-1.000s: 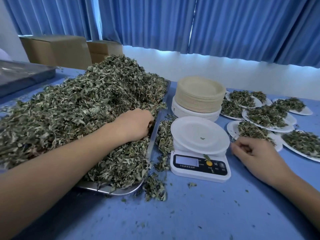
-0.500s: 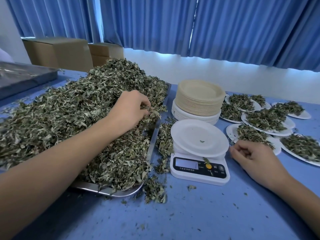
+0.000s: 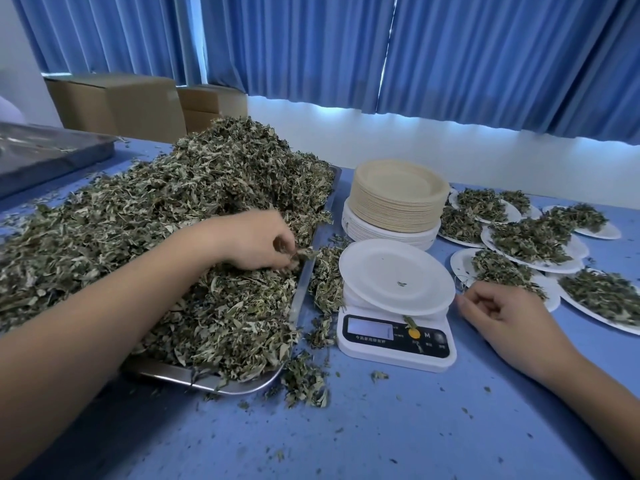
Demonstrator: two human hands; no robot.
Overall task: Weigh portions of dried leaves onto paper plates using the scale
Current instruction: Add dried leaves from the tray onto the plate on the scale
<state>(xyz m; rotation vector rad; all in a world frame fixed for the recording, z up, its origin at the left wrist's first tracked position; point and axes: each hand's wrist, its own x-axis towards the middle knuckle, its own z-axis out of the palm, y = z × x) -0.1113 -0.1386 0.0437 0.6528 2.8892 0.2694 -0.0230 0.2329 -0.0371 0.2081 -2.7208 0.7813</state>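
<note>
My left hand point(image 3: 256, 239) is curled into the leaves point(image 3: 166, 244) heaped on the steel tray point(image 3: 207, 381), fingers pinching a small clump near the tray's right edge. My right hand point(image 3: 505, 320) rests loosely curled on the blue table point(image 3: 381, 427), holding nothing, just right of the scale point(image 3: 394, 337). A white plate point(image 3: 394, 277) sits on the scale, bare but for one leaf scrap. Behind it stands a stack of plates point(image 3: 396, 199). To the far right lie filled plates point(image 3: 533, 242). Loose leaves are spilled between tray and scale.
</note>
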